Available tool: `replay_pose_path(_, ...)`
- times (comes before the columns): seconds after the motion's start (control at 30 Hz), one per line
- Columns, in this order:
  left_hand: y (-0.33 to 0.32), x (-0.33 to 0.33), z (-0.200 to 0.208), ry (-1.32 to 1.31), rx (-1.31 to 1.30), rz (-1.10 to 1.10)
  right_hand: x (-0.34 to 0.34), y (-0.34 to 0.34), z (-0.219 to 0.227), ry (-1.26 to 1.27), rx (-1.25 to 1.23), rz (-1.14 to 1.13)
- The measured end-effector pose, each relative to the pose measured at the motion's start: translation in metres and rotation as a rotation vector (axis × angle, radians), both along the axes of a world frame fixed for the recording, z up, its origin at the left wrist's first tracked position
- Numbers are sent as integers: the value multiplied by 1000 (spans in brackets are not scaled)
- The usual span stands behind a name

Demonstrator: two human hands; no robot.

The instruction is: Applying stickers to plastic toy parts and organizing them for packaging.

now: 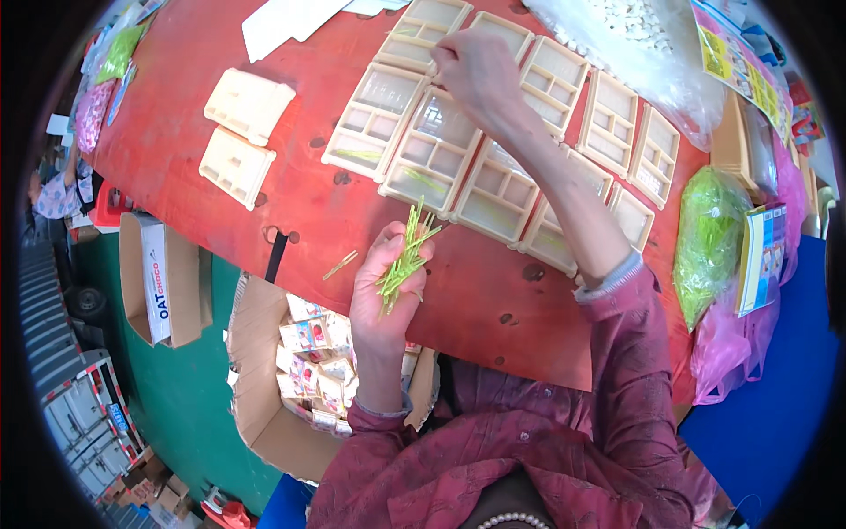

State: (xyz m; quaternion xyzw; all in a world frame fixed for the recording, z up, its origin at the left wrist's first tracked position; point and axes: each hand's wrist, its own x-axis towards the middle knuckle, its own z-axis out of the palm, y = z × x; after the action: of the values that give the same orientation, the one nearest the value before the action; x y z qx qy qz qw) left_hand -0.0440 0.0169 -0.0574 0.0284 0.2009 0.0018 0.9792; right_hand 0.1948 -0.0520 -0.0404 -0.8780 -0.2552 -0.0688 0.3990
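My left hand (377, 280) is closed around a bunch of thin green sticks (409, 256), just in front of the rows of trays. My right hand (483, 72) reaches across to the far row, its fingers pinched together over a cream compartment tray (419, 37); whatever is between the fingertips is hidden. Cream trays with divided compartments stand side by side under and around my right forearm. Green slivers lie in several of them, such as the near-left tray (368, 123) and the tray beside it (432, 145).
Two cream pieces (248, 106) lie apart on the red table (308, 189), with a few loose sticks (340, 264) nearer me. An open carton (256, 414) of small printed packs stands below. Right: a green bag (712, 234) and a clear bag (630, 35) of white bits.
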Motion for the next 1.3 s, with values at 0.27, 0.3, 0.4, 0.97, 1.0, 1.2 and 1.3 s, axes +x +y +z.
replay_pose_path(0.27, 36, -41, 31, -35, -112, 250, -94, -32, 20, -65, 102, 278)
replay_pose_path(0.3, 46, -53, 30, -54, -147, 308, -110, -31, 15, -131, 3, 335)
replay_pose_path(0.4, 62, -68, 35, -72, -135, 473, -155, -25, 5, -192, 5, 554)
replay_pose_path(0.97, 67, -64, 22, -59, -205, 456, -257, -22, -17, -731, -505, 496)
replay_pose_path(1.0, 65, -60, 22, -79, -216, 438, -262, -24, -16, -634, -387, 565)
replay_pose_path(1.2, 63, -43, 23, -70, -277, 399, -248, -27, -15, -456, -119, 523)
replay_pose_path(1.3, 64, -37, 21, -74, -297, 389, -191, -41, 10, -272, 43, 385)
